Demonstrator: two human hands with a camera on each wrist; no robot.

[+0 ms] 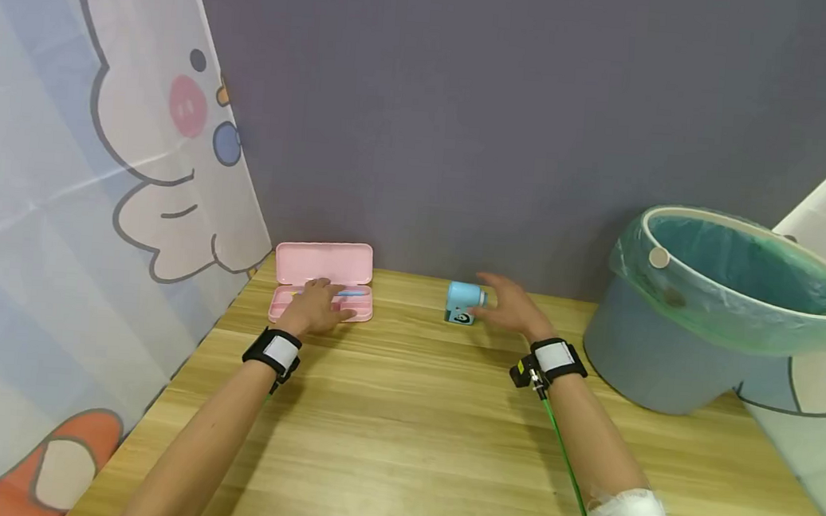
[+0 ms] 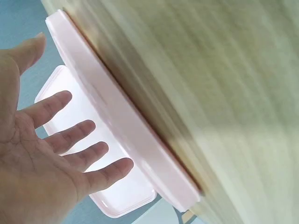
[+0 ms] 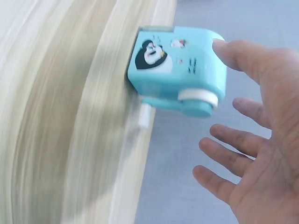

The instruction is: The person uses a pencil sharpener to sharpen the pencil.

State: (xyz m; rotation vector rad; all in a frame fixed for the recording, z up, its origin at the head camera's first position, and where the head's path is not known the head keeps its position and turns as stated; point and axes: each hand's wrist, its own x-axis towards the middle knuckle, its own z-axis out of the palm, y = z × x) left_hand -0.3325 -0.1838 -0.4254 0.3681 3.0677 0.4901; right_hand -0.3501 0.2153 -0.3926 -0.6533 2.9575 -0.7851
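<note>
"So, what are the hands doing?"

"Holding nothing, as far as I see. The left hand (image 1: 314,307) is spread over the open pink case (image 1: 360,310), the right hand (image 1: 513,305) spread beside the blue sharpener (image 1: 462,297), which stands on the table (image 1: 402,417). Whether a fingertip touches either, I can't tell."

"How would that sharpener handle?"

"Probably light and stiff, with a smooth, slightly slippery shell. I'd grip the broad sides of its body and spare the thin crank (image 3: 166,104), likely the fragile part. The case seems light too; hold its tray, not the lid (image 1: 324,262)."

"Do the views differ?"

"Yes. Only the right wrist view makes out the crank's arm and white knob (image 3: 145,115). Only the head view shows a slim blue stick (image 1: 351,293) inside the case; the left wrist view gets the tray's outer wall (image 2: 117,109) instead."
</note>
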